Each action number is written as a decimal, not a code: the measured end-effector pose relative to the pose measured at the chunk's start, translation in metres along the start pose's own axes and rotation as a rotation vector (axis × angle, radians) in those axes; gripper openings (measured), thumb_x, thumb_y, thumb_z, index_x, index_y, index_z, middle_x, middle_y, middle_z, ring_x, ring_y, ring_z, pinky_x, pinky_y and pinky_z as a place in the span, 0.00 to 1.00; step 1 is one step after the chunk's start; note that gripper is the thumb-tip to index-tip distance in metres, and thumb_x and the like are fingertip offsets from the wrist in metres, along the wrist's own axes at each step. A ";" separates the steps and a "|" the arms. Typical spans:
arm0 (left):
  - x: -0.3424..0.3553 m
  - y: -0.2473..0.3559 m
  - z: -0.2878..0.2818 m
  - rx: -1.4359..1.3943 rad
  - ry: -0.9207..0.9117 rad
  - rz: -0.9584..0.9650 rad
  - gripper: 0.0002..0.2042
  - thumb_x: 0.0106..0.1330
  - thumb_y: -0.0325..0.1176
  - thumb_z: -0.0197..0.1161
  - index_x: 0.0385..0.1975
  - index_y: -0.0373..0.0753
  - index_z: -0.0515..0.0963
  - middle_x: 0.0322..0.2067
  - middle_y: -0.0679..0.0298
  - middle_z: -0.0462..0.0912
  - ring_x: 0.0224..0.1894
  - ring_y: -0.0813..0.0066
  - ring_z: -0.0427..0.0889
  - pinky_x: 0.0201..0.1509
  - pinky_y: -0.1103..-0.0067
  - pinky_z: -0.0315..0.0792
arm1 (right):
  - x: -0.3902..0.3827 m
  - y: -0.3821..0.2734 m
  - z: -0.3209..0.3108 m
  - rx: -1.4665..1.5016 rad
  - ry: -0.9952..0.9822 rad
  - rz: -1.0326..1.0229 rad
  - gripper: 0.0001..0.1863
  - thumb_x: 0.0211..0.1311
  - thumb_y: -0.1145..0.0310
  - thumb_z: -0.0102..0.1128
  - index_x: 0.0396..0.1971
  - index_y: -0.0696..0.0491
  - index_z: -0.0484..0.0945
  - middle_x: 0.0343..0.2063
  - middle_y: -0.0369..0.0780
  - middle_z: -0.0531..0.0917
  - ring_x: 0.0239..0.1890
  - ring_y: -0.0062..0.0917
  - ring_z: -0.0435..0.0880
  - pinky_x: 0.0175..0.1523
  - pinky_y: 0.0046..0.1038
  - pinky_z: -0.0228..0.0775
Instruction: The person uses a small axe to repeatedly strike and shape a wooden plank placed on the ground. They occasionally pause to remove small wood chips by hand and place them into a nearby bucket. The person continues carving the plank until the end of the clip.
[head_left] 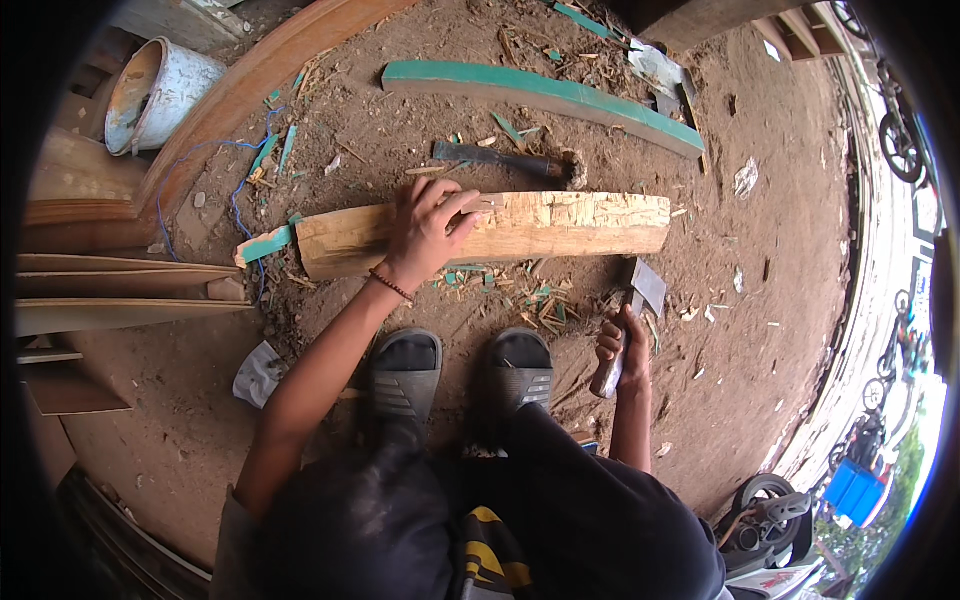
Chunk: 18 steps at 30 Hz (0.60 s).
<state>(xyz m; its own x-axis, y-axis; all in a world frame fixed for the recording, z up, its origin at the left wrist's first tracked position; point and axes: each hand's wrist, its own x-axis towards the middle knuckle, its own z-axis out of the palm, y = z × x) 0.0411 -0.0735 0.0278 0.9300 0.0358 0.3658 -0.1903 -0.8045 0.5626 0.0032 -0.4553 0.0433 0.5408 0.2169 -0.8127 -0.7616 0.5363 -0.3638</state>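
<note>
A wood block [570, 225] lies on dirt [780, 250] before the sandals [406, 380]; the left hand [428, 238] rests bent on it, whether gripping I cannot tell; the right hand [630, 350] clutches a hatchet [648, 284].

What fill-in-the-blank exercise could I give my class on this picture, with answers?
1. The right hand grips a hatchet while the left hand is on a block of ____.
2. The bracelet circles the ____ wrist.
3. The long curved beam beyond the block has a face painted ____.

Missing words: wood; left; green.
</note>
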 end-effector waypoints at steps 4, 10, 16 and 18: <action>0.001 0.004 -0.002 -0.008 -0.003 -0.013 0.13 0.60 0.38 0.71 0.43 0.46 0.85 0.40 0.69 0.79 0.46 0.68 0.74 0.55 0.67 0.64 | 0.001 0.002 -0.001 -0.026 0.028 -0.016 0.19 0.72 0.50 0.56 0.42 0.53 0.72 0.20 0.29 0.67 0.16 0.14 0.64 0.20 0.20 0.58; 0.007 0.004 -0.002 -0.025 0.055 -0.001 0.13 0.61 0.39 0.70 0.43 0.44 0.85 0.37 0.67 0.80 0.44 0.67 0.75 0.54 0.66 0.63 | 0.005 0.009 -0.006 -0.050 0.058 -0.048 0.19 0.72 0.50 0.55 0.42 0.52 0.73 0.20 0.29 0.67 0.16 0.15 0.64 0.21 0.20 0.58; 0.031 -0.041 -0.008 0.103 0.115 -0.130 0.12 0.58 0.40 0.74 0.40 0.48 0.85 0.36 0.69 0.82 0.44 0.69 0.76 0.54 0.64 0.62 | 0.001 -0.001 -0.001 -0.062 0.030 -0.018 0.16 0.71 0.52 0.56 0.40 0.51 0.73 0.20 0.30 0.68 0.16 0.14 0.64 0.21 0.19 0.57; 0.046 -0.060 -0.014 0.172 0.103 -0.194 0.12 0.58 0.40 0.74 0.40 0.49 0.85 0.36 0.69 0.83 0.44 0.68 0.77 0.55 0.63 0.61 | -0.005 -0.007 0.007 -0.051 0.034 -0.006 0.14 0.71 0.54 0.57 0.39 0.51 0.73 0.20 0.30 0.68 0.17 0.14 0.65 0.21 0.19 0.57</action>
<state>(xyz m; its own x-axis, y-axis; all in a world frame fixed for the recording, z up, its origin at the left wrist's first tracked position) 0.0903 -0.0151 0.0215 0.9051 0.2525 0.3420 0.0528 -0.8650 0.4989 0.0083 -0.4548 0.0534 0.5335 0.1853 -0.8252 -0.7763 0.4947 -0.3908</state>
